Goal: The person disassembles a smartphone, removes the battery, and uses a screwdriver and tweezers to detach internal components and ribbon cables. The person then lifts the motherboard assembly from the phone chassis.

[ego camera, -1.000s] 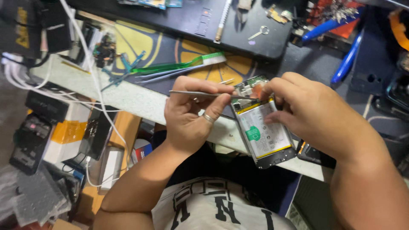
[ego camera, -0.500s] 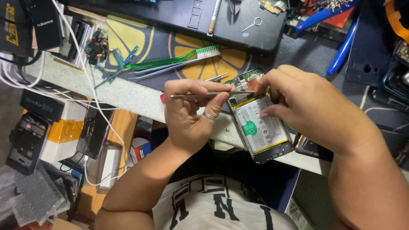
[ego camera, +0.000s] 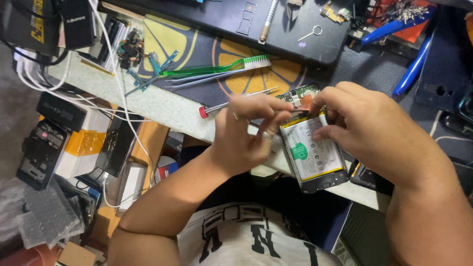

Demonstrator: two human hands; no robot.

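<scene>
We pinch a thin red-capped metal screwdriver (ego camera: 231, 104) in our left hand (ego camera: 249, 130), tip toward three o'clock, nearest the opened black smartphone (ego camera: 313, 150) gripped by our right hand (ego camera: 367, 128).

Even, moderately bright indoor light from overhead, with soft shadows. Slight motion blur softens the hands; corners at seven and one o'clock fall dim and murky.

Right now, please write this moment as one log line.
left hand: holds screwdriver | right hand: steadies opened phone | toothbrush: on mat
</scene>
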